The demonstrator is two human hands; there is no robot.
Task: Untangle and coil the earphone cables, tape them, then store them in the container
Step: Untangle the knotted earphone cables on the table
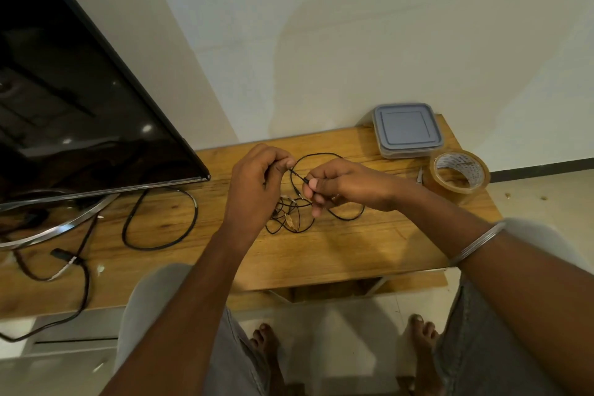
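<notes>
A thin black earphone cable (316,155) lies in a tangle on the wooden table (353,244), with loops spreading below and to the right of my hands. My left hand (254,183) pinches a strand of it between thumb and fingers. My right hand (340,185) grips the cable near its plug end, and a short taut piece runs between both hands. A grey-lidded plastic container (407,128) stands shut at the table's far right corner. Beside it sits a roll of brown tape (459,172).
A large black TV screen (80,100) on a metal stand fills the left side. Thicker black power cords (160,219) loop on the table under it. A small metal tool (418,175), possibly scissors, lies left of the tape. My bare feet show below the table edge.
</notes>
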